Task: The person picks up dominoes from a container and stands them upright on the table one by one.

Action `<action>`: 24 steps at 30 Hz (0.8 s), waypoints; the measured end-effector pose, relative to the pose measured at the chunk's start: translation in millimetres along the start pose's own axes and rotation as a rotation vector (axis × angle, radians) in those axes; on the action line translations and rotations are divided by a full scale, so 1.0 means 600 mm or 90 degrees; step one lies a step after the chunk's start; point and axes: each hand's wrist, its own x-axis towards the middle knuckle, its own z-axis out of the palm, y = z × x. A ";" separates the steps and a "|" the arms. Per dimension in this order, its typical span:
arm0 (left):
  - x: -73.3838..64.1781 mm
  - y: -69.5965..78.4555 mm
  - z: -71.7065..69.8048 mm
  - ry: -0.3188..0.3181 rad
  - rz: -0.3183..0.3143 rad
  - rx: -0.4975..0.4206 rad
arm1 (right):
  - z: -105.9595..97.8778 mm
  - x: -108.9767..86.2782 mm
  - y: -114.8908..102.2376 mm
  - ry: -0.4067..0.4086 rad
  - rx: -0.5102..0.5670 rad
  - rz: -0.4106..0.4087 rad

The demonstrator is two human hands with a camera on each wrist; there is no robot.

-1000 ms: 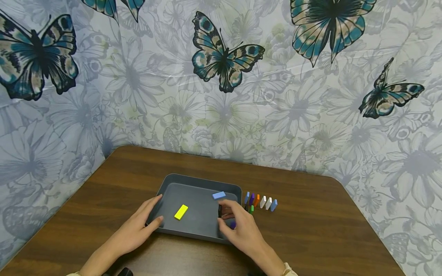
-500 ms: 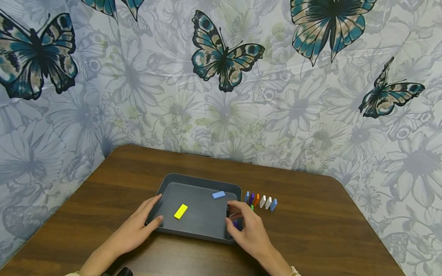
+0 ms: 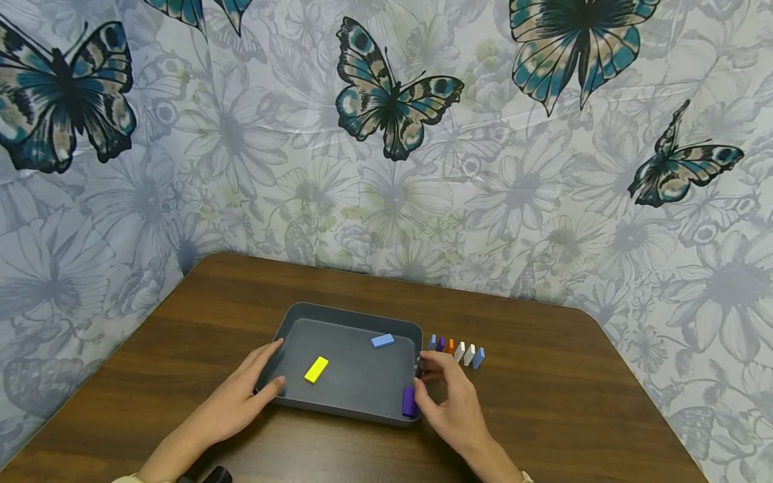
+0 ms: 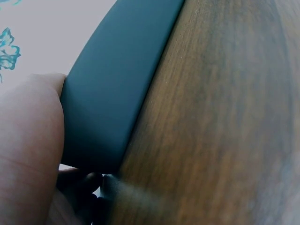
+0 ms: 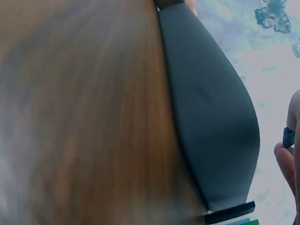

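Observation:
My right hand (image 3: 449,399) pinches a small black domino block (image 5: 288,137) between thumb and fingers, over the right rim of the grey tray (image 3: 344,416). Just beside the thumb, a purple block (image 3: 408,401) leans by the tray's right wall. My left hand (image 3: 241,389) grips the tray's left side, its thumb (image 4: 30,140) over the rim and its other fingers along the outside. Inside the tray lie a yellow block (image 3: 317,369) towards the left and a light blue block (image 3: 382,341) near the back right.
Several domino blocks stand on the brown table (image 3: 574,402) right of the tray, among them an orange block (image 3: 450,345) and a white block (image 3: 469,355). In the right wrist view, a black block (image 5: 229,213) stands close to the tray's end. A patterned cloth (image 3: 241,201) hangs behind.
My right hand has moved right with the black block, from above the tray's inside to its right rim. The purple block has come into fuller view; my left hand stays put.

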 end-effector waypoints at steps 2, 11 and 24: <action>0.000 0.000 0.000 0.002 -0.002 0.006 | -0.004 -0.002 0.003 0.005 -0.011 -0.006; 0.001 -0.001 0.000 0.006 0.014 -0.007 | -0.018 -0.003 0.009 0.025 -0.036 0.000; 0.000 -0.003 0.000 0.000 0.010 -0.007 | -0.032 -0.008 0.026 0.072 -0.055 0.015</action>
